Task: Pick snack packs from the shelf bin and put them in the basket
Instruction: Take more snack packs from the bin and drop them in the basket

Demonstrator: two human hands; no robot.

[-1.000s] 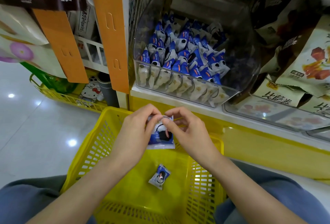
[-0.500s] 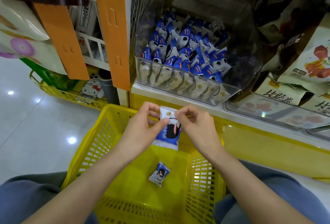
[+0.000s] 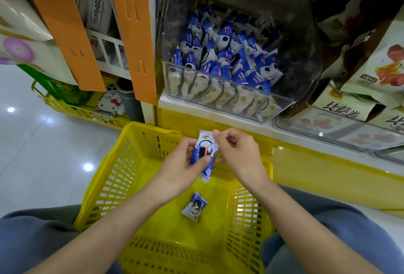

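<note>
Two hands on one snack pack [image 3: 202, 153], head view. The left hand [image 3: 183, 164] pinches its middle between thumb and curled fingers, and the right hand [image 3: 238, 155] nips the top edge. It's held just above the basket [image 3: 109, 175], below the bin [image 3: 290, 104]. It looks light and crinkly, probably slippery and crushable, so I'd grab it by the sealed ends.

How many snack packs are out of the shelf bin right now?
2. One loose pack lies on the floor of the yellow basket. The held pack is above it, pinched between the left hand and the right hand. The hands could hide another behind it.
</note>
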